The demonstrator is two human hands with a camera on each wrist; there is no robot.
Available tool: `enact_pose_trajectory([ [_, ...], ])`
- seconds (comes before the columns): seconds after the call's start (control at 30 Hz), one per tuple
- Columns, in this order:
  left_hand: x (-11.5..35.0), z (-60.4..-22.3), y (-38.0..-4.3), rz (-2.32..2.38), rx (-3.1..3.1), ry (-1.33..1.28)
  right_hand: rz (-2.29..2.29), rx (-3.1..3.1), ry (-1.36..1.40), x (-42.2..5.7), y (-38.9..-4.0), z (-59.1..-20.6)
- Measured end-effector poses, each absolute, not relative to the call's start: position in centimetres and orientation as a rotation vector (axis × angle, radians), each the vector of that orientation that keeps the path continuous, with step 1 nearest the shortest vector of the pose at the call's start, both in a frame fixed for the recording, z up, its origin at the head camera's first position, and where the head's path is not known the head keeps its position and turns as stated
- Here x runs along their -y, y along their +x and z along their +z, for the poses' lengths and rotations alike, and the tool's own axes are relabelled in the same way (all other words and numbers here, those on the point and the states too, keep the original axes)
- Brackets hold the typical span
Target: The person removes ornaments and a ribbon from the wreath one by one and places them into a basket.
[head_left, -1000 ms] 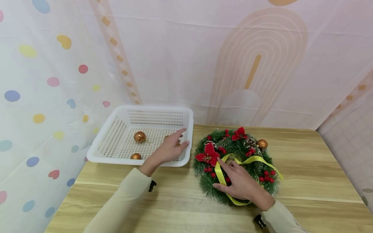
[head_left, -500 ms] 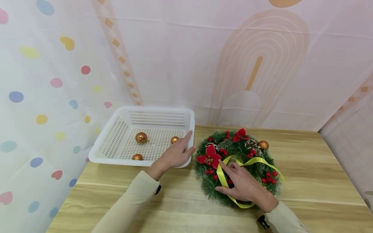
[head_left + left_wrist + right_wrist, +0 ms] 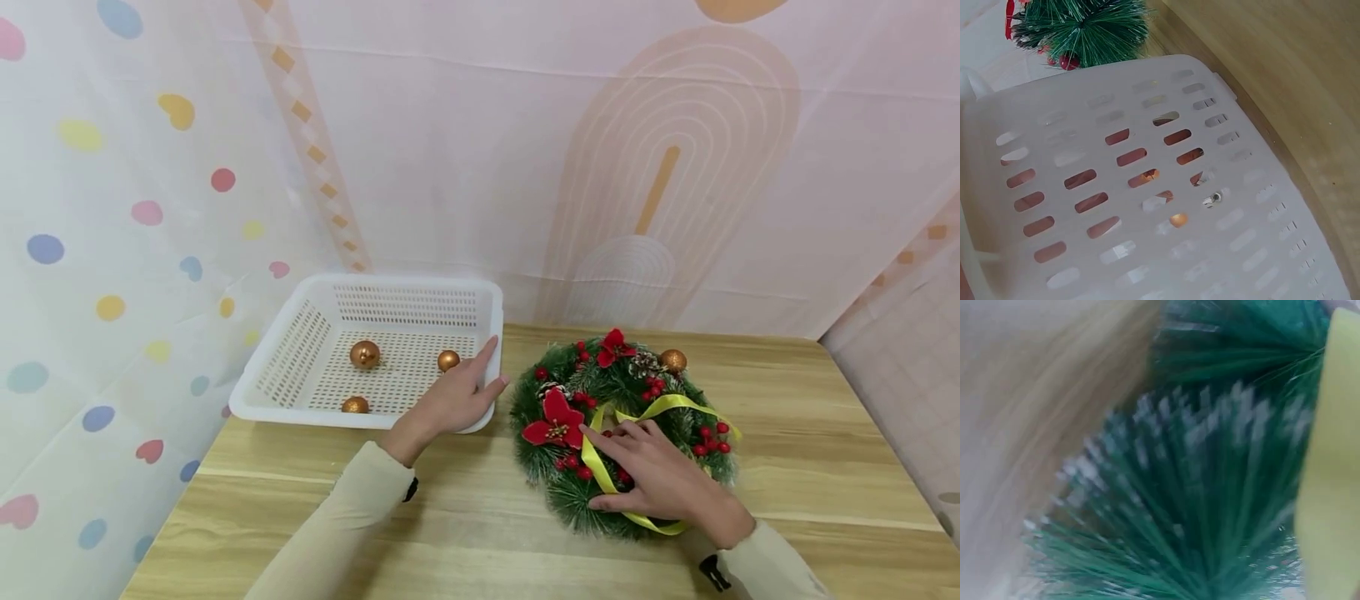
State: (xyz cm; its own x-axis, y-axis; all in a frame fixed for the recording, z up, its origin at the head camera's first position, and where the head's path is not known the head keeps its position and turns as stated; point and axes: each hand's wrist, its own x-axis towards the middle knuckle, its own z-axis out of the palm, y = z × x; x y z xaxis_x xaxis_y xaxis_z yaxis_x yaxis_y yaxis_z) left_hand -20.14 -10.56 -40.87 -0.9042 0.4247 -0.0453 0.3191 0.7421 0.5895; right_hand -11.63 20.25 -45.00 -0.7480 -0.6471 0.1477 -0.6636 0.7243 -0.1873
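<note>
A white plastic basket (image 3: 300,417) stands at the left with several copper-coloured baubles inside, among them a larger bauble (image 3: 364,355). My left hand (image 3: 448,400) holds its right end, with the thumb outside the rim; skin shows through slots of the basket wall (image 3: 1104,212) in the left wrist view. To the right lies a green Christmas wreath (image 3: 577,504) with red flowers, berries, pinecones and a bauble. My right hand (image 3: 667,479) grips its near part, index finger at a red flower (image 3: 557,422). A yellow ribbon (image 3: 1335,462) lies over the wreath beside that hand; some fingers are hidden.
Both things stand on a wood-grain table (image 3: 465,542). A patterned cloth backdrop (image 3: 450,150) hangs along its far edge, and a dotted cloth (image 3: 97,350) along its left side.
My left hand has moved right, from over the basket's inside to its right rim. My right hand has shifted right, and the wreath has slid right with it, turning slightly counterclockwise.
</note>
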Motion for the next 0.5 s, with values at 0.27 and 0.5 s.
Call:
enact_pose_trajectory([
  [0.27,10.5,-40.9,-20.3,0.880,-2.771,0.610,0.248,2.853,0.821,-18.4,-10.2,-43.5],
  [0.5,10.6,-41.0,-20.3,0.877,-2.772,0.612,0.433,2.891,0.541,-15.6,-9.8,-41.2],
])
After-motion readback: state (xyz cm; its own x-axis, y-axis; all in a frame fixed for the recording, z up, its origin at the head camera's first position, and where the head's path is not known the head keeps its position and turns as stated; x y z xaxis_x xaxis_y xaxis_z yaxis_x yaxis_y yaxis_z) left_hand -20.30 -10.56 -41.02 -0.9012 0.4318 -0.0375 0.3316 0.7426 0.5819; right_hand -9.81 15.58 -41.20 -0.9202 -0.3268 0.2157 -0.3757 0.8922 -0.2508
